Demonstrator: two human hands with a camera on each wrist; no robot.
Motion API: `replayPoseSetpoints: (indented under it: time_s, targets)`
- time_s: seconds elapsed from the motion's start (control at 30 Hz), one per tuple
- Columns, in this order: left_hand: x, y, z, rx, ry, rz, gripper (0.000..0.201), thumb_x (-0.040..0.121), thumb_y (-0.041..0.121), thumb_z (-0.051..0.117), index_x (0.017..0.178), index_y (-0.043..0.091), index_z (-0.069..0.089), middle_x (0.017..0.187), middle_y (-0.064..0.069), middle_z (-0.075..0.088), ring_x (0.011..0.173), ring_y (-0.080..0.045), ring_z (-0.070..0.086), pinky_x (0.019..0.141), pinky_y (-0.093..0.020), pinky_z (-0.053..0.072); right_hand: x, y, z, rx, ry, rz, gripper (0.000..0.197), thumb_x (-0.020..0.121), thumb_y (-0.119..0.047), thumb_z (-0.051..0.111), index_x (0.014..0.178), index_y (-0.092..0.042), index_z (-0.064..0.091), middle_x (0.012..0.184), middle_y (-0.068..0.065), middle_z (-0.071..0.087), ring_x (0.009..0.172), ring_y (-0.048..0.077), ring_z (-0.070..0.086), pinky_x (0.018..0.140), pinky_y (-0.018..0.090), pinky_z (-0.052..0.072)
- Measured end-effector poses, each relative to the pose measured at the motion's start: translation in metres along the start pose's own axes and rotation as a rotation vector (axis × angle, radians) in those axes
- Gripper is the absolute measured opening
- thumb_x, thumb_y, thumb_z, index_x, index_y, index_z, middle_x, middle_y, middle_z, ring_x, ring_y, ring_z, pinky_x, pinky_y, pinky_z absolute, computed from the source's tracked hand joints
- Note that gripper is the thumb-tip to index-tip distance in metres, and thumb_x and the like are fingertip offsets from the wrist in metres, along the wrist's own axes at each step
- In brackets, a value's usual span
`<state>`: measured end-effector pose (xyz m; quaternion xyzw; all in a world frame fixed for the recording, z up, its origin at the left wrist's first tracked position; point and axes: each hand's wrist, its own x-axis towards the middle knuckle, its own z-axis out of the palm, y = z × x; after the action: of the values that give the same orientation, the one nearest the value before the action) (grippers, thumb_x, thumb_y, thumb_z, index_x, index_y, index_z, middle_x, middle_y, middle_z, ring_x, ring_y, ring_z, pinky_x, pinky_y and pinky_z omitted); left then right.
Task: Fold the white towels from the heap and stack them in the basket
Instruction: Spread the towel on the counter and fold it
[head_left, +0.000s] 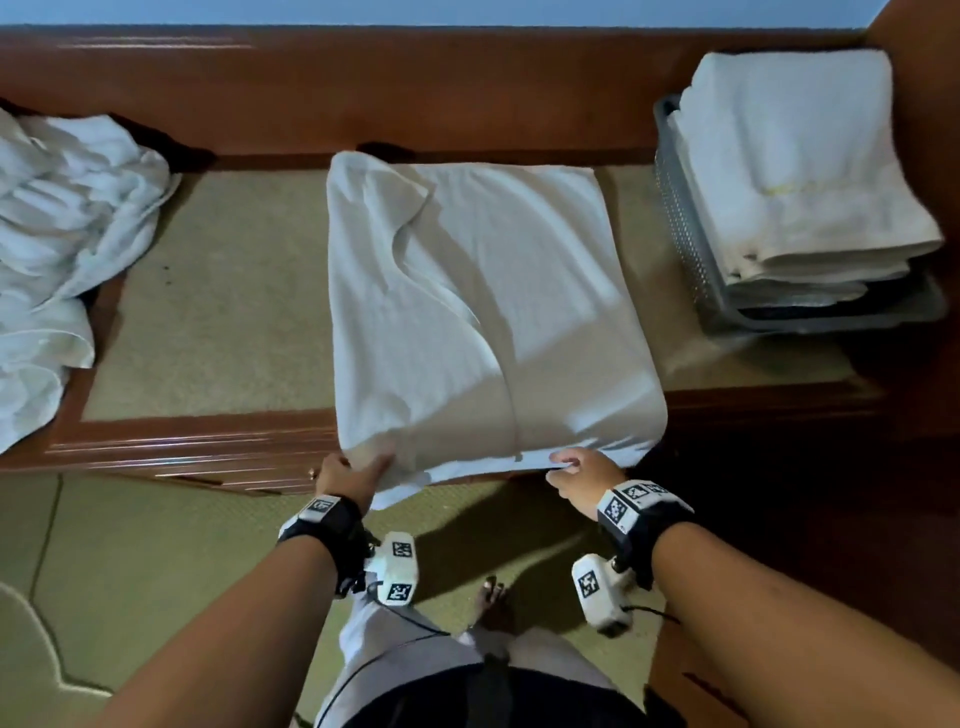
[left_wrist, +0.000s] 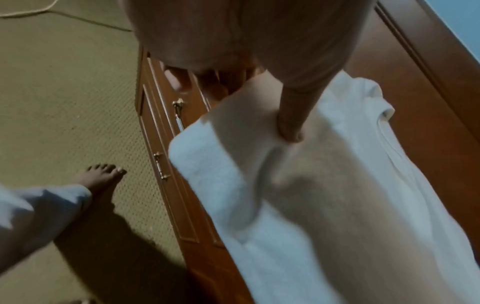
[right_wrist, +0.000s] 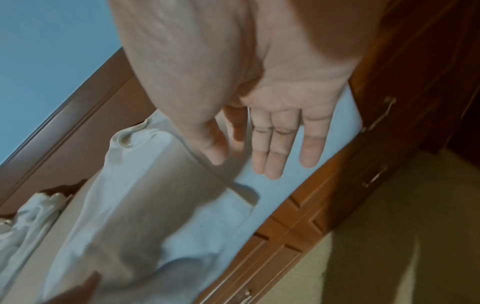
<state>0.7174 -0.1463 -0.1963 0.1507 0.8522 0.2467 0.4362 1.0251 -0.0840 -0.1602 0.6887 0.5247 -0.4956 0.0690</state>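
Two hands work the near edge of one white terry towel (head_left: 483, 312) that lies partly folded on the wooden dresser top (head_left: 467, 104), its front hem hanging over the edge. My left hand (head_left: 348, 478) pinches the near-left corner: in the left wrist view the thumb (left_wrist: 293, 119) presses on top of the nap while the fingers curl beneath. My right hand (head_left: 582, 475) is at the near-right corner; from the head view its fingers look curled onto the hem, yet the right wrist view shows them straight and close together under the cloth with the thumb (right_wrist: 210, 142) on the top layer, so I read it as a light pinch.

The towel is a soft, thick rectangle with one long fold ridge running front to back and a flipped-over flap at its far-left corner. One loose, crumpled heap (head_left: 67, 249) of white cloth sits at the left end of the dresser. At the right end one grey perforated plastic basket (head_left: 680, 218) holds a neat stack of folded towels (head_left: 795, 166); I count about four layers, edges blurred. Woven tan matting (head_left: 223, 301) covers the dresser top's inset panel. Brass drawer handles (left_wrist: 161, 166) show on the front.
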Motion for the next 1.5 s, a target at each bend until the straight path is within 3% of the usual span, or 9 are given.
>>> replayPoseSetpoints:
  time_s: [0.1, 0.23, 0.37, 0.5, 0.63, 0.83, 1.0, 1.2, 1.5]
  targets:
    - [-0.002, -0.014, -0.009, 0.059, -0.150, 0.038, 0.065, 0.064, 0.041, 0.086, 0.116, 0.006, 0.067, 0.106, -0.015, 0.071, 0.092, -0.031, 0.068, 0.087, -0.045, 0.057, 0.017, -0.029, 0.020, 0.049, -0.018, -0.005, 0.025, 0.088, -0.031, 0.066, 0.112, -0.023, 0.066, 0.089, 0.001, 0.066, 0.078, 0.019, 0.061, 0.062, 0.026, 0.048]
    - [-0.017, -0.028, -0.031, -0.089, -0.252, 0.046, 0.054, 0.063, 0.027, 0.087, 0.110, 0.005, 0.069, 0.102, -0.018, 0.073, 0.088, -0.036, 0.072, 0.084, -0.053, 0.058, 0.032, -0.045, 0.043, 0.006, -0.106, 0.014, 0.029, 0.081, -0.047, 0.069, 0.088, -0.020, 0.067, 0.091, 0.010, 0.071, 0.085, 0.029, 0.066, 0.087, 0.043, 0.056]
    - [-0.031, -0.038, -0.051, -0.071, -0.326, 0.111, 0.065, 0.053, 0.040, 0.089, 0.111, 0.016, 0.070, 0.103, -0.009, 0.076, 0.094, -0.032, 0.072, 0.089, -0.055, 0.056, 0.038, -0.044, 0.059, -0.082, -0.147, 0.000, 0.042, 0.083, -0.059, 0.060, 0.105, -0.023, 0.062, 0.101, 0.004, 0.065, 0.105, 0.034, 0.065, 0.092, 0.039, 0.050]
    - [-0.035, -0.040, -0.062, 0.007, -0.276, 0.081, 0.058, 0.066, 0.022, 0.089, 0.118, 0.015, 0.064, 0.107, -0.009, 0.073, 0.094, -0.028, 0.072, 0.085, -0.048, 0.059, 0.018, -0.050, 0.055, -0.029, -0.146, -0.004, 0.038, 0.094, -0.044, 0.057, 0.117, -0.015, 0.066, 0.112, 0.005, 0.068, 0.100, 0.029, 0.064, 0.095, 0.041, 0.051]
    - [-0.032, -0.050, -0.064, 0.227, -0.254, 0.072, 0.048, 0.076, 0.014, 0.082, 0.120, 0.013, 0.063, 0.107, -0.007, 0.072, 0.089, -0.021, 0.070, 0.064, -0.029, 0.056, 0.005, -0.038, 0.048, -0.275, -0.207, 0.041, 0.051, 0.096, -0.041, 0.055, 0.139, -0.015, 0.053, 0.136, 0.007, 0.059, 0.117, 0.027, 0.059, 0.095, 0.033, 0.048]
    - [-0.023, -0.046, -0.049, 0.502, -0.217, 0.083, 0.049, 0.074, 0.009, 0.082, 0.119, 0.007, 0.062, 0.111, -0.012, 0.070, 0.089, -0.024, 0.063, 0.082, -0.033, 0.052, -0.003, -0.030, 0.051, -0.436, -0.197, 0.053, 0.045, 0.099, -0.037, 0.053, 0.137, -0.013, 0.054, 0.138, 0.008, 0.058, 0.122, 0.027, 0.058, 0.098, 0.033, 0.046]
    - [0.014, -0.012, -0.069, 0.636, -0.046, 0.105, 0.027, 0.085, 0.005, 0.058, 0.110, 0.014, 0.061, 0.100, -0.012, 0.065, 0.089, -0.030, 0.062, 0.075, -0.034, 0.049, 0.005, -0.049, 0.050, -0.465, -0.091, -0.020, 0.028, 0.096, -0.028, 0.049, 0.118, -0.014, 0.060, 0.115, 0.007, 0.068, 0.103, 0.025, 0.066, 0.078, 0.031, 0.049]
    - [0.069, 0.081, -0.094, 0.616, 0.007, 0.308, 0.009, 0.085, 0.014, 0.066, 0.083, 0.018, 0.058, 0.084, -0.005, 0.064, 0.083, -0.029, 0.060, 0.071, -0.029, 0.042, 0.024, -0.119, 0.024, -0.340, 0.241, -0.237, 0.022, 0.092, -0.033, 0.057, 0.110, -0.020, 0.052, 0.114, 0.003, 0.052, 0.103, 0.026, 0.060, 0.089, 0.041, 0.052]
    - [0.136, 0.173, -0.108, 0.578, -0.120, 0.418, 0.015, 0.089, 0.024, 0.066, 0.079, 0.027, 0.055, 0.082, 0.003, 0.062, 0.078, -0.022, 0.061, 0.069, -0.031, 0.046, 0.086, -0.218, 0.002, -0.215, 0.267, -0.193, 0.054, 0.092, -0.040, 0.060, 0.138, -0.020, 0.039, 0.134, 0.005, 0.048, 0.123, 0.028, 0.049, 0.098, 0.041, 0.047]
